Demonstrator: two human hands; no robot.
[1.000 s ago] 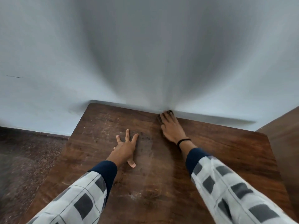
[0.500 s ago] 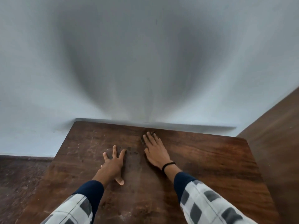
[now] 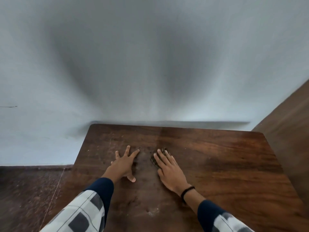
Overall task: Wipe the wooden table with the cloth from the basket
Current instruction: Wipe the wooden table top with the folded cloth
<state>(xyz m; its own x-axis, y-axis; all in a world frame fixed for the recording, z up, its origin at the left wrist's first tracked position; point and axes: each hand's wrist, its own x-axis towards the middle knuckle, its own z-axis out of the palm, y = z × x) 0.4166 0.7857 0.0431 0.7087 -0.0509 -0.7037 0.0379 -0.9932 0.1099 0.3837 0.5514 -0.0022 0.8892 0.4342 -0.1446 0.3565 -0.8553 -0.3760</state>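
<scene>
The wooden table point(image 3: 225, 164) is dark brown and scuffed, with pale smudges near its front. My right hand point(image 3: 170, 171) lies flat on a small dark cloth point(image 3: 154, 160) in the middle of the tabletop. Only the cloth's edges show, beside my fingers and at my fingertips. My left hand point(image 3: 124, 164) rests on the bare wood just to the left, fingers spread and holding nothing. The basket is not in view.
A pale grey wall point(image 3: 150, 72) stands directly behind the table's far edge. A dark speckled floor point(image 3: 30, 190) lies to the left, with a thin string across it. A brown wooden panel point(image 3: 287, 131) rises close to the table's right side.
My right hand has slid the cloth back from the table's far edge by the wall toward me. My left hand has stayed planted on the wood.
</scene>
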